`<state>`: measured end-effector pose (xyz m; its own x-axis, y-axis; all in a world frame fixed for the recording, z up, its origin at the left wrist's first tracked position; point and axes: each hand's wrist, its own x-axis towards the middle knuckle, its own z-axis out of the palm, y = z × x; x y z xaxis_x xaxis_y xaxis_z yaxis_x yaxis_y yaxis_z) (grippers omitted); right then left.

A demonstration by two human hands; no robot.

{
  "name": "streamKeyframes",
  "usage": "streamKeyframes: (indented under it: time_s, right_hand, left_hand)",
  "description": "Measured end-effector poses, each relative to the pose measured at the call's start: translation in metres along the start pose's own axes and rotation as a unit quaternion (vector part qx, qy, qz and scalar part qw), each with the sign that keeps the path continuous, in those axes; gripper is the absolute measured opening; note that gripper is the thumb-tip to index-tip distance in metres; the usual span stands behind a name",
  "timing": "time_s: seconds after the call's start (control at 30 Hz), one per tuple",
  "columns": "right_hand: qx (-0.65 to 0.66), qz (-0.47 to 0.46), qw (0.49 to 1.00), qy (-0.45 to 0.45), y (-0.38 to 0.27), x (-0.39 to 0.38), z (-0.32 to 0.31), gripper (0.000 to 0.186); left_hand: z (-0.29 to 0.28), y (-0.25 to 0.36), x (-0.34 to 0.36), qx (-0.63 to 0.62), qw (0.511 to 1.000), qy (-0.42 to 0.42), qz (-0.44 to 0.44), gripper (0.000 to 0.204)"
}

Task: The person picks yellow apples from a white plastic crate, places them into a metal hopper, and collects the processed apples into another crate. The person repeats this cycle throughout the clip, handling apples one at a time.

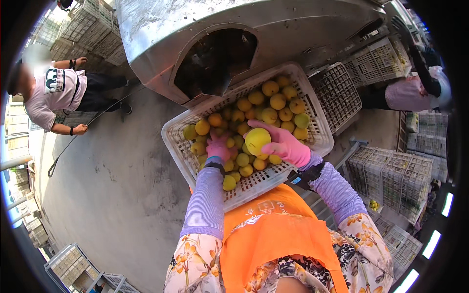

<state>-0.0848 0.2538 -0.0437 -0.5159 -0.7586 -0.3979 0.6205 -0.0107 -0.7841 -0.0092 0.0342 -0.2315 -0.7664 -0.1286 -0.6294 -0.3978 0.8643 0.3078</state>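
My right hand [286,145], in a pink glove, is closed around a round yellow fruit [257,141] and holds it above the crate. My left hand [218,147], also pink-gloved, reaches down among the loose fruit [269,115] in the left part of the crate. Its fingertips are partly hidden there, so I cannot make out whether they grip one. The white plastic crate [312,93] has slotted walls and sits tilted in front of me. Many yellow to orange fruits fill its middle and far right side.
A metal machine [161,44] with a dark opening stands just beyond the crate. An overturned or empty-looking grated crate [337,93] is beside it. Stacked crates [391,176] rise at right. At left a person [58,93] holds a thin cord; another person [415,93] is at right.
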Motion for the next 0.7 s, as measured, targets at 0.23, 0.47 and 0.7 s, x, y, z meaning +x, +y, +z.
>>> streamKeyframes:
  time_s: [0.23, 0.47, 0.7]
  right_hand:
    - [-0.015, -0.080, 0.996, 0.034, 0.001, -0.011, 0.027, 0.098]
    - [0.156, -0.047, 0.986, 0.038, 0.003, -0.023, 0.023, 0.099]
    - [-0.447, -0.192, 0.839, 0.244, 0.012, -0.008, 0.034, 0.096]
  left_hand:
    - [0.018, -0.013, -0.006, -0.106, 0.990, 0.092, 0.034, 0.080]
    - [0.025, -0.010, 0.003, -0.213, 0.977, 0.028, -0.011, 0.081]
    - [0.035, -0.012, -0.005, -0.121, 0.989, 0.077, -0.014, 0.081]
